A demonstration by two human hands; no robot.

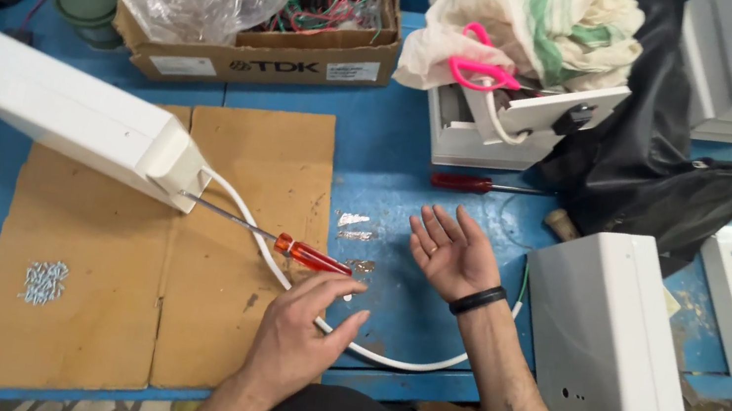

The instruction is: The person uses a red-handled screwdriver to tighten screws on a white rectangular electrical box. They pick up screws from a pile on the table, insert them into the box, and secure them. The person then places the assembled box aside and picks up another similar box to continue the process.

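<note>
Left hand nearest, fingers loosely curled over white cable, beside red-handled screwdriver lying on cardboard, tip at white housing. Right hand empty, palm up, fingers spread.

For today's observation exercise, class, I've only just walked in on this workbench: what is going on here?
A person sits at a blue workbench. Their left hand reaches toward the red handle of a screwdriver, whose tip is in the end of a long white casing propped over cardboard sheets. A white cable runs from that casing under the hand. The right hand lies open, palm up and empty. A pile of small screws sits on the cardboard, and another white casing stands to the right.
</note>
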